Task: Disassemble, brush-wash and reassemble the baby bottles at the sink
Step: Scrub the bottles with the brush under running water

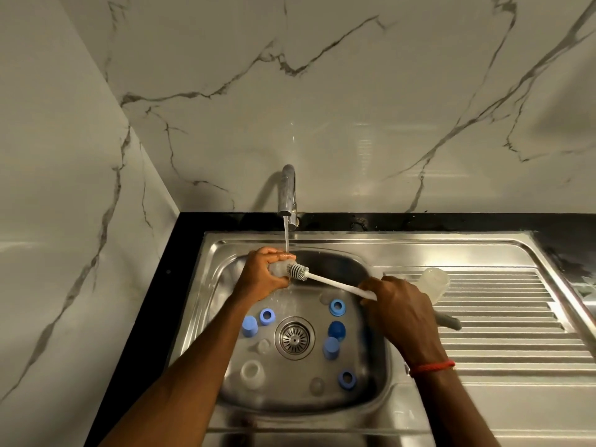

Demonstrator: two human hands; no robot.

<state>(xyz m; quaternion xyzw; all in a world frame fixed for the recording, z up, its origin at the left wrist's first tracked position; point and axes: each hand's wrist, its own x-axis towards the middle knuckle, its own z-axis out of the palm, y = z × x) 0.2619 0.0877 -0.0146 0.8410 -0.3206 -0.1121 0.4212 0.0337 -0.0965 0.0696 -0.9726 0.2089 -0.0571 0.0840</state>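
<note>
My left hand (263,274) grips a clear baby bottle (280,268) on its side under the running tap (288,195). My right hand (398,304) holds the white handle of a bottle brush (325,280), whose grey bristled head sits at the bottle's mouth. In the sink basin (375,375) lie blue screw rings (267,316) (337,307) (347,378), blue caps (249,326) (331,347), a dark blue cap (337,329), clear teats (263,346) and another clear bottle (251,374).
A clear bottle (433,282) lies on the ribbed steel drainboard (503,343) to the right, with a grey handled tool (450,321) beside my right hand. The drain strainer (294,337) is at the basin's middle. Marble walls rise behind and on the left.
</note>
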